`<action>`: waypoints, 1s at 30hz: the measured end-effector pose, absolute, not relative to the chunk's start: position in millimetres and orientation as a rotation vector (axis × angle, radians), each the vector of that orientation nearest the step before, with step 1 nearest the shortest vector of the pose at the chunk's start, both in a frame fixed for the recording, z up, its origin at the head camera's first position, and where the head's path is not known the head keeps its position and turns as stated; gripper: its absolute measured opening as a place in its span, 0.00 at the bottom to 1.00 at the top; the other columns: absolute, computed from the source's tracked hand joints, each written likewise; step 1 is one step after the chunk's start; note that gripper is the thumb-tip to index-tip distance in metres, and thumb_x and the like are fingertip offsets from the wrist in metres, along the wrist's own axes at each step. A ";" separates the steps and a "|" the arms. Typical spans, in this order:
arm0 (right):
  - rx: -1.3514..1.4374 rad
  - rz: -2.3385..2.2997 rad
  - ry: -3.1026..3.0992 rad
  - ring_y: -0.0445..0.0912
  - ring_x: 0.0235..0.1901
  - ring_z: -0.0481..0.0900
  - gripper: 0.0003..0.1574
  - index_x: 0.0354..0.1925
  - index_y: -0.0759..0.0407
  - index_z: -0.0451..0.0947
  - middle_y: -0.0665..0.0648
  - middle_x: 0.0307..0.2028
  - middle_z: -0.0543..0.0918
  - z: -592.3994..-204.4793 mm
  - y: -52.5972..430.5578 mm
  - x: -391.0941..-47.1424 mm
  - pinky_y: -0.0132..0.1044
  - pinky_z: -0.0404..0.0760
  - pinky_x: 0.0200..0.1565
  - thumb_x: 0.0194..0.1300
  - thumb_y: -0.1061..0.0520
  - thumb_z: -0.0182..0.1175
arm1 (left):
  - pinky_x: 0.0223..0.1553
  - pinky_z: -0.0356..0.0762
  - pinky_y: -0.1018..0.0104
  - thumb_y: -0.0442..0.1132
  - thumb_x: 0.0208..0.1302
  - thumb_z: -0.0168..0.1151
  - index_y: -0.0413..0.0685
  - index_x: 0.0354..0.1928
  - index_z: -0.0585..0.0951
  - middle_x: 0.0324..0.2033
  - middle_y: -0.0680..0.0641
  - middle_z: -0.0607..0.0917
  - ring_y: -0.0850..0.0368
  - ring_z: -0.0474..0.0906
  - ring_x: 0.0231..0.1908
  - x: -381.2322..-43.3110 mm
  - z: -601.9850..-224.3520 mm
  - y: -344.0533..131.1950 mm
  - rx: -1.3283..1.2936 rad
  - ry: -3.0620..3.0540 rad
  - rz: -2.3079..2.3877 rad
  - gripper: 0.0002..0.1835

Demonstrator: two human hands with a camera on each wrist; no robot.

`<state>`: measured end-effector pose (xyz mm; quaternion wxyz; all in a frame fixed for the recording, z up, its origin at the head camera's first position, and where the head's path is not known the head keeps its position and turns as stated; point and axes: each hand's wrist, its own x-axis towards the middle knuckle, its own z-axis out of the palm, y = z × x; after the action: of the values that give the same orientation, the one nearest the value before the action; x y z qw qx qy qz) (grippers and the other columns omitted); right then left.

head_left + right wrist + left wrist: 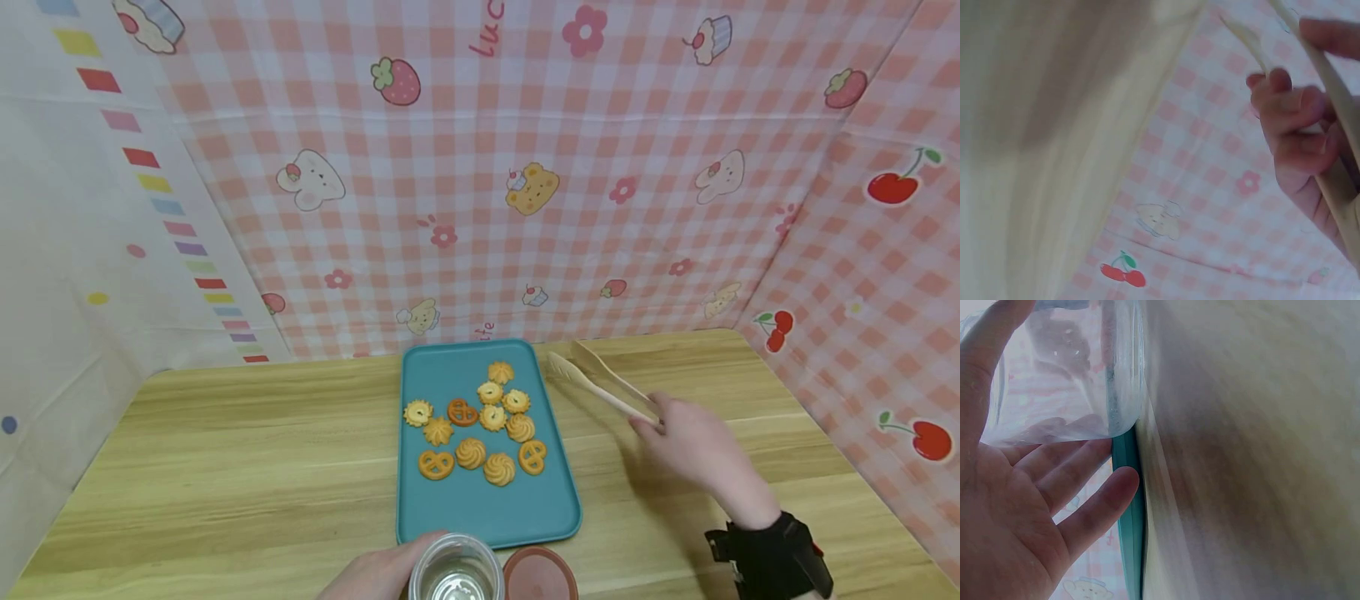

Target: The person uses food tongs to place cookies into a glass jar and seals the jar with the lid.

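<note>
Tongs point(592, 387), pale beige, arms apart

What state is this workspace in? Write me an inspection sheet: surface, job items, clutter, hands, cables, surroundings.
Surface: light wood-grain tabletop.
Job items: teal tray bearing three pretzels and nine round cookies; clear, lidless jar by its near edge; reddish-brown round lid beside the jar; wooden tongs.
Clutter: nothing seen.
Left hand: holds the jar.
Right hand: grips the tongs, tips apart, right of the tray.
Cables: nothing seen.
Surroundings: pink-checked cloth behind and at right.
</note>
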<state>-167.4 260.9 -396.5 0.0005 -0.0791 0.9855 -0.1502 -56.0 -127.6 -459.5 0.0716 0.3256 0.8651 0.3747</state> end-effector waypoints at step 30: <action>-0.861 -0.407 2.968 0.31 0.15 0.47 0.14 0.33 0.42 0.74 0.39 0.15 0.52 -357.7 268.2 -139.2 0.26 0.51 0.19 0.62 0.36 0.60 | 0.40 0.78 0.62 0.64 0.55 0.64 0.70 0.65 0.69 0.48 0.64 0.81 0.65 0.79 0.45 -55.4 -458.1 -126.3 0.969 2.587 1.148 0.35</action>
<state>-139.2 268.2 -357.7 0.0124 -0.2763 0.9521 -0.1306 -55.4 -126.3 -458.1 0.0751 0.3231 0.8623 0.3826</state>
